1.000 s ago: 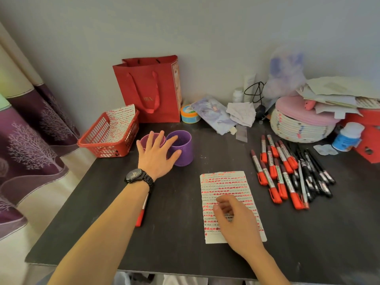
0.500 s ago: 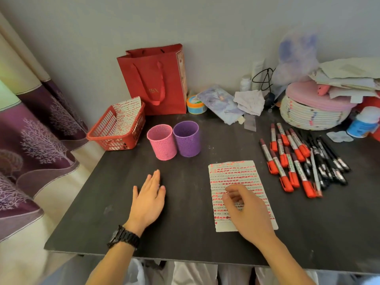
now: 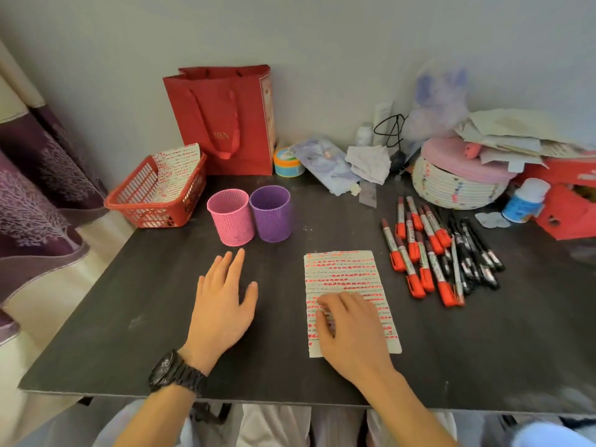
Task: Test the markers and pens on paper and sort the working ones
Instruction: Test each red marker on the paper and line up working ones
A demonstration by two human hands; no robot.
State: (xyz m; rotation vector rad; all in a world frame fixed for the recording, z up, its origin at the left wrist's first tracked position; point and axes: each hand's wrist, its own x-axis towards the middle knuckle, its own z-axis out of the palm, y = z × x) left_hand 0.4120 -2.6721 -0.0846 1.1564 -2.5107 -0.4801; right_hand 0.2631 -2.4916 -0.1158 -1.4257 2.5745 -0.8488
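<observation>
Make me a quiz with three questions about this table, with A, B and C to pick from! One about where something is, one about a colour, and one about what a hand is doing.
1. Where does the pink mesh cup stand?
A) in the red basket
B) right beside the purple mesh cup, on its left
C) on top of the red paper bag

2. What colour are the marks on the sheet of paper?
A) blue
B) green
C) red

3. What is the left hand doing?
A) gripping a marker
B) lying open, holding nothing
C) lifting the purple mesh cup

Answers:
1 B: the two cups stand side by side on the table.
2 C: rows of red dashes cover the sheet.
3 B: its fingers are straight and nothing is in them.
</observation>
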